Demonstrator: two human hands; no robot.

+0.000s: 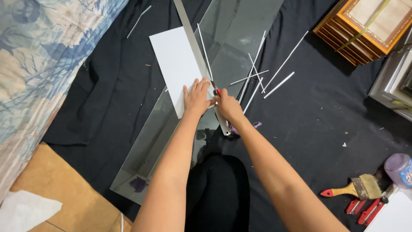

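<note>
A floral-patterned mattress (47, 56) runs along the far left, beside a black cloth (107, 86) spread over the floor. On the cloth lies a long glass pane (171, 129) with a white card sheet (176, 64) on top. The left hand (196, 96) presses flat, fingers spread, on the sheet's lower edge and against a metal ruler (193, 47). Just beside it, the right hand (227, 105) is closed around a red-tipped cutter (216, 89) at the ruler's edge. White trimmed strips (279, 85) lie scattered further right, then stacked wooden picture frames (365, 25) and a paintbrush (358, 188).
</note>
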